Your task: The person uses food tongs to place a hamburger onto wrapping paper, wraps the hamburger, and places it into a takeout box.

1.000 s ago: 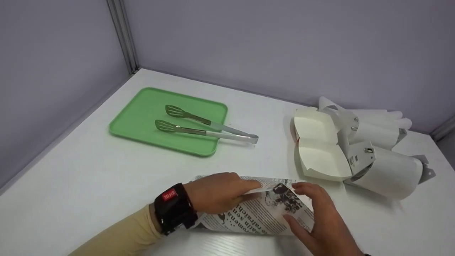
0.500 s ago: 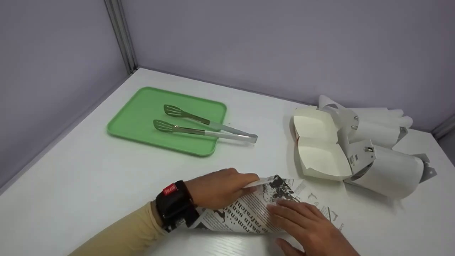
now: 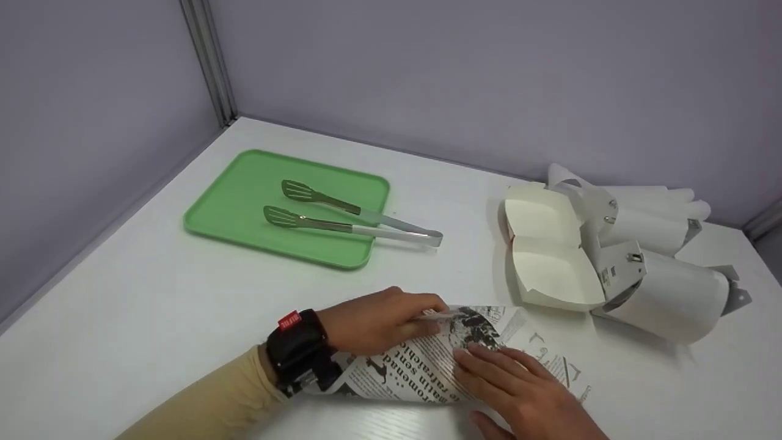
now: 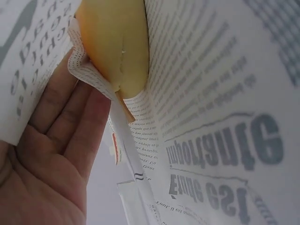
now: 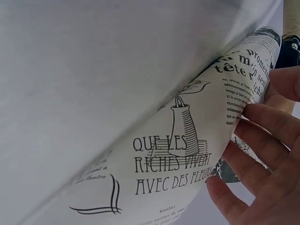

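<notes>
A sheet of newsprint-patterned wrapping paper (image 3: pixel 415 373) is rolled on the white table in front of me. My left hand (image 3: pixel 388 321) grips a fold of it along the top, thumb toward the right. Inside the wrap, the left wrist view shows a smooth golden-tan food item (image 4: pixel 119 42), like a bread bun; the head view hides it. My right hand (image 3: pixel 519 385) rests on the paper's right part with fingers extended and slightly spread. In the right wrist view, those fingers (image 5: pixel 262 136) touch the printed side, and the paper's loose end flares out.
Farther back on the left, metal tongs (image 3: pixel 403 231) lie across a green tray (image 3: pixel 244 183), their handle end past its rim. An opened cardboard food box (image 3: pixel 553 244) stands at the right, beside white paper rolls (image 3: pixel 672 293) on metal holders. Walls close off the back and left.
My right hand has come from the paper's raised right edge down onto the wrap, fingers straightened. The paper's right end now spreads out flatter. Left hand stays nearly in place on the fold.
</notes>
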A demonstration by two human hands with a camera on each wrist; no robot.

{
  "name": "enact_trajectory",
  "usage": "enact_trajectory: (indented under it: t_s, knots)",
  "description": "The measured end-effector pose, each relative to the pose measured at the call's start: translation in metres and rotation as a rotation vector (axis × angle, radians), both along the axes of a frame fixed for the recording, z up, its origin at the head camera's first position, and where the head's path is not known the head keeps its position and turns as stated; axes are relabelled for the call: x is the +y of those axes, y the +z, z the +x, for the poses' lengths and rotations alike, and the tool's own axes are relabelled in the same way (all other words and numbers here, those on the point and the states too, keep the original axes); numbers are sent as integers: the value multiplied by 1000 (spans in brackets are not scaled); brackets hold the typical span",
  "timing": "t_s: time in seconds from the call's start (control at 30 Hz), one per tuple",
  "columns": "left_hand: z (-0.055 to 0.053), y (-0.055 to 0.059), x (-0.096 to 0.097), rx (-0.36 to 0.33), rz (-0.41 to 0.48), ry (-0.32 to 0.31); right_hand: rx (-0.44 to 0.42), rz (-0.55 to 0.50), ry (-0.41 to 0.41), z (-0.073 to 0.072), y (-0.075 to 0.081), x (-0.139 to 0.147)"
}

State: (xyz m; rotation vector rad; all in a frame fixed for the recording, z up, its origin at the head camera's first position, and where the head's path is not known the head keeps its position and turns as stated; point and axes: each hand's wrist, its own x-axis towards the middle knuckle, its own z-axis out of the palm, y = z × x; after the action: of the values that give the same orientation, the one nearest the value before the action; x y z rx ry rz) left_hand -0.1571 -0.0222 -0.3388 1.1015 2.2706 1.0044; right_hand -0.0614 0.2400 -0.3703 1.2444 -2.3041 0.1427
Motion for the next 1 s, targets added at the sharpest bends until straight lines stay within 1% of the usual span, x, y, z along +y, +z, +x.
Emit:
enact_trajectory:
  t_s: [0.1,0.17,0.23,0.27,0.4,0.5,0.57,0.67,0.77,0.87,0.9,0.93,1.0]
  knots:
    - [-1,1,-2,-25,14,17,1,9,-8,0,0,-2]
    - [-1,3,-3,-41,17,32,-22,17,-24,0,1,-4]
    - [-1,6,-5,-20,7,44,-48,21,-45,1,2,-5]
    - [-1,7,-6,3,-2,55,-59,25,-58,1,2,-6]
    - [-3,13,-13,148,-43,105,-88,22,-102,2,4,-10]
    - [-3,20,-19,243,-73,139,-101,24,-125,2,5,-12]
    - [0,26,-23,302,-101,158,-118,29,-132,2,6,-13]
    - [8,36,-24,400,-133,181,-155,41,-150,2,8,-16]
    - [21,40,-17,542,-167,132,-213,57,-197,4,10,-18]
    - [33,36,-4,679,-212,49,-236,69,-231,4,11,-19]
    - [37,33,0,709,-234,20,-232,69,-234,4,11,-19]
    - [40,30,3,724,-255,4,-219,68,-230,4,10,-18]
    - [44,24,8,737,-303,-14,-190,64,-217,4,9,-18]
